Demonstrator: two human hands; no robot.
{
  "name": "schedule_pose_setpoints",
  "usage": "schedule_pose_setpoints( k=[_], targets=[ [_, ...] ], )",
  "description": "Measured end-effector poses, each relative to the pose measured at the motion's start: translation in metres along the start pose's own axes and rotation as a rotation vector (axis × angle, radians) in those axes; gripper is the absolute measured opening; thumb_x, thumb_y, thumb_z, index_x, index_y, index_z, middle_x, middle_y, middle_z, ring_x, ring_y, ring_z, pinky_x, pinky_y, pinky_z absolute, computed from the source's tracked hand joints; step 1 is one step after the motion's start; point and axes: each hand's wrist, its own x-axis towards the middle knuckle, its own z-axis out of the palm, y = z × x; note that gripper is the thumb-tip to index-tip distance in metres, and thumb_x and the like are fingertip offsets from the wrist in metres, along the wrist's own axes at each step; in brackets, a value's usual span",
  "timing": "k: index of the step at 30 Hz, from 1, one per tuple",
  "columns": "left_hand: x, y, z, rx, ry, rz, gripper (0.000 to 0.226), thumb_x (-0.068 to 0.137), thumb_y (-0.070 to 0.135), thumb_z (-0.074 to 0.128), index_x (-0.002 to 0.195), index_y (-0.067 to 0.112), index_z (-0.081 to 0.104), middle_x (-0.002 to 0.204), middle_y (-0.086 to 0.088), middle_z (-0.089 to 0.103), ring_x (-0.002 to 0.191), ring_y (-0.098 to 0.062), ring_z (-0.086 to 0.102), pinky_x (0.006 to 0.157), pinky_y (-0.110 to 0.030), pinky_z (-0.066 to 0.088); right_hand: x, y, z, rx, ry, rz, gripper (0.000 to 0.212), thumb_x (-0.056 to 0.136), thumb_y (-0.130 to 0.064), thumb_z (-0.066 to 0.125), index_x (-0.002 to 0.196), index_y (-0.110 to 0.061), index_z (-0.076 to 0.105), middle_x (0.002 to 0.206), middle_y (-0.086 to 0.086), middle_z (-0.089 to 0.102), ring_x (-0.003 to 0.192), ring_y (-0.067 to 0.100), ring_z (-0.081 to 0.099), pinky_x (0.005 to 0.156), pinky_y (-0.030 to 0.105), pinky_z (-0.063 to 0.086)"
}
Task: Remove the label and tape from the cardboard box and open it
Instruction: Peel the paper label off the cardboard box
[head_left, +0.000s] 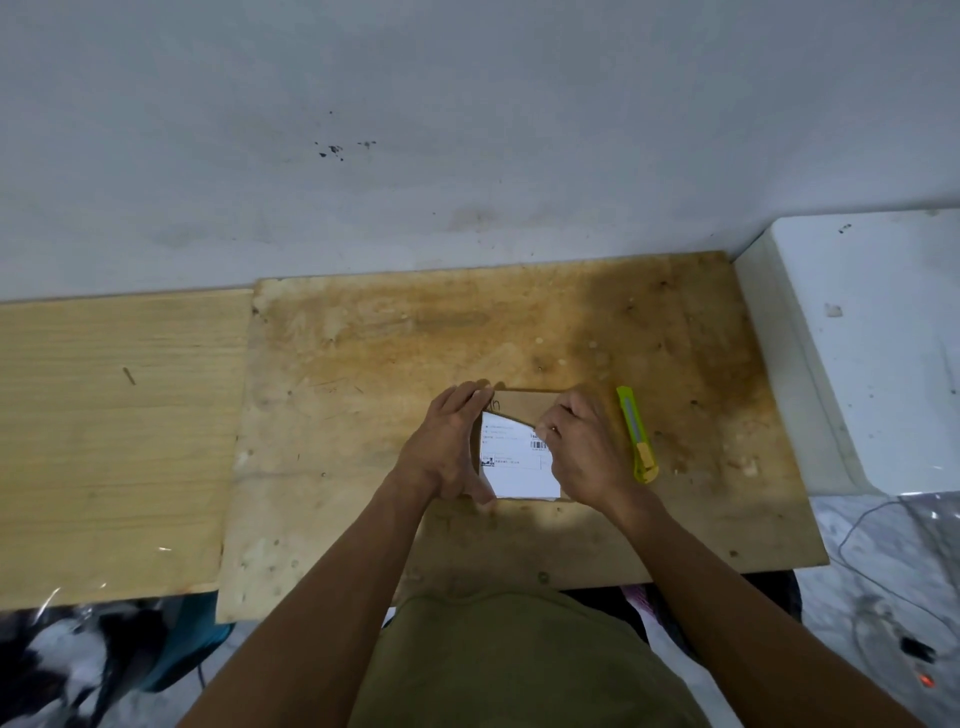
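An olive-green shirt (519, 670) fills the bottom of the view, and two bare forearms reach from it toward 12 o'clock over a stained plywood table (519, 332). The cardboard box (524, 402) lies flat on that table, just in front of the person and mostly covered by the hands. The left hand (447, 447) rests against the box's 9 o'clock side, fingers straight and thumb along the near edge, its grip spread and bracing rather than clenched. The right hand (582, 447) sits over the 3 o'clock side, its grip pinched on the torn upper edge of the white label (511, 457), part of which is already peeled off, baring brown cardboard at 12 o'clock. A yellow-green utility knife (638, 434) lies on the table just beside the right hand at 3 o'clock, untouched.
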Motion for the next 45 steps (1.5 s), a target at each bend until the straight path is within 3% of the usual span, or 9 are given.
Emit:
schedule_pose_setpoints(
  k=[3,6,11,20,26,30,40,43,45],
  targets=[
    [0.002,-0.001,0.0,0.008,0.0,0.006,0.148,0.031,0.042,0.095,0.155,0.019,0.018,0.159,0.004,0.015,0.146,-0.019,0.009,0.116,-0.042,0.031,-0.005,0.005,0.001,0.119,0.007,-0.023,0.012,0.092,-0.005,0.058,0.084,-0.01,0.065,0.099,-0.002,0.047,0.095,0.01,0.043,0.078,0.007,0.028],
    [0.003,0.0,0.0,0.02,-0.007,0.0,0.147,0.031,0.043,0.094,0.154,0.02,0.016,0.159,0.005,0.014,0.146,-0.019,0.009,0.115,-0.043,0.033,-0.01,0.012,0.001,0.188,-0.007,-0.087,0.01,0.089,-0.004,0.061,0.082,-0.01,0.065,0.098,0.001,0.051,0.097,0.016,0.049,0.083,0.022,0.035],
    [0.004,-0.002,0.003,0.027,0.004,0.006,0.151,0.027,0.048,0.094,0.154,0.02,0.018,0.158,0.003,0.018,0.145,-0.021,0.014,0.117,-0.043,0.03,-0.015,0.016,-0.004,0.228,-0.078,-0.153,0.007,0.09,-0.006,0.061,0.084,-0.007,0.065,0.102,0.003,0.056,0.1,0.016,0.052,0.085,0.026,0.039],
    [0.0,0.007,0.006,0.046,0.008,-0.024,0.15,0.032,0.048,0.094,0.155,0.021,0.011,0.16,0.005,0.011,0.146,-0.02,0.009,0.117,-0.042,0.03,-0.028,0.021,-0.018,0.473,-0.157,0.037,0.017,0.093,-0.01,0.06,0.077,-0.014,0.059,0.099,0.004,0.059,0.092,0.008,0.056,0.077,0.015,0.041],
    [0.001,-0.009,0.002,0.147,-0.083,0.038,0.15,0.04,0.042,0.093,0.156,0.018,0.001,0.16,-0.002,0.006,0.147,-0.027,0.013,0.118,-0.041,0.026,-0.02,0.009,-0.011,0.352,0.095,0.074,0.014,0.094,-0.011,0.058,0.08,-0.011,0.059,0.071,-0.009,0.054,0.066,0.001,0.047,0.06,0.022,0.036],
    [-0.004,-0.009,0.005,0.115,-0.037,0.037,0.149,0.038,0.039,0.095,0.156,0.015,0.007,0.159,-0.002,0.01,0.146,-0.025,0.017,0.119,-0.038,0.025,-0.017,0.003,-0.006,0.141,0.2,-0.005,0.021,0.089,-0.005,0.059,0.103,-0.015,0.072,0.093,0.004,0.068,0.084,0.022,0.06,0.071,0.031,0.049],
    [-0.004,-0.007,0.006,0.087,-0.001,0.02,0.141,0.046,0.025,0.095,0.156,0.016,0.005,0.16,-0.004,0.008,0.147,-0.024,0.01,0.116,-0.025,0.015,-0.017,0.012,-0.002,-0.231,0.023,-0.24,0.013,0.092,-0.021,0.063,0.096,-0.014,0.073,0.097,0.0,0.058,0.094,0.02,0.054,0.078,0.039,0.051],
    [-0.004,-0.008,0.008,0.089,0.012,0.014,0.142,0.045,0.026,0.094,0.156,0.018,0.006,0.16,-0.003,0.008,0.147,-0.024,0.009,0.116,-0.026,0.017,-0.017,0.014,0.001,-0.242,-0.051,-0.301,0.017,0.096,-0.016,0.055,0.1,-0.014,0.071,0.105,-0.002,0.064,0.102,0.017,0.051,0.089,0.026,0.039],
    [-0.004,-0.009,0.01,0.099,0.015,0.018,0.142,0.043,0.027,0.094,0.155,0.018,0.007,0.16,-0.002,0.009,0.146,-0.024,0.012,0.115,-0.025,0.018,-0.024,0.013,-0.003,-0.096,-0.02,-0.256,0.016,0.095,-0.014,0.057,0.089,-0.009,0.07,0.095,-0.002,0.06,0.094,0.013,0.047,0.082,0.019,0.029]
  ],
)
